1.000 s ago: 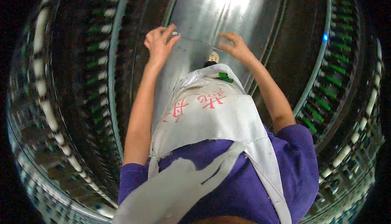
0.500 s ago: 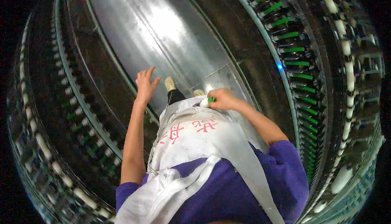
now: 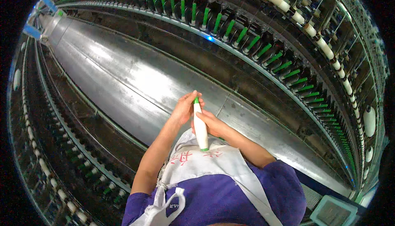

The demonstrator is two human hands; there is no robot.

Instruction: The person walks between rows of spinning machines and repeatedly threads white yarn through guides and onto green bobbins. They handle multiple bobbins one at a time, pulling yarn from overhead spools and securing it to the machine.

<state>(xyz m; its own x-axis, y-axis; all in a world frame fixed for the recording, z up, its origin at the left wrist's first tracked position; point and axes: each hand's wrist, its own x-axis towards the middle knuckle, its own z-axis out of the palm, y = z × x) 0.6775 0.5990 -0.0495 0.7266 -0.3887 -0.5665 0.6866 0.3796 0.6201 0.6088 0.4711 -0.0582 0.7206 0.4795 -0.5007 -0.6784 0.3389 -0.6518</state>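
Note:
A yarn bobbin [image 3: 200, 129], white thread wound on a green tube, is held upright in front of my apron [image 3: 195, 162]. My left hand [image 3: 186, 110] pinches the bobbin's green upper tip between thumb and fingers. My right hand [image 3: 210, 124] is wrapped round the bobbin's middle, with the thumb lying across the white yarn. At the bottom, the bobbin's green end shows against the apron front.
A long row of green spindle tubes [image 3: 230, 28] runs along the machine on the right, behind a grey rail [image 3: 259, 59]. White yarn rolls [image 3: 325, 48] line its upper part. Another machine row [image 3: 78, 156] stands left of the shiny metal floor [image 3: 119, 67]. A pale green-rimmed bin [image 3: 333, 210] is at lower right.
The view has turned toward the right-hand machine. My right hand has raised the bobbin from the apron's front. My left hand, empty with fingers spread before, now grips the bobbin's tip.

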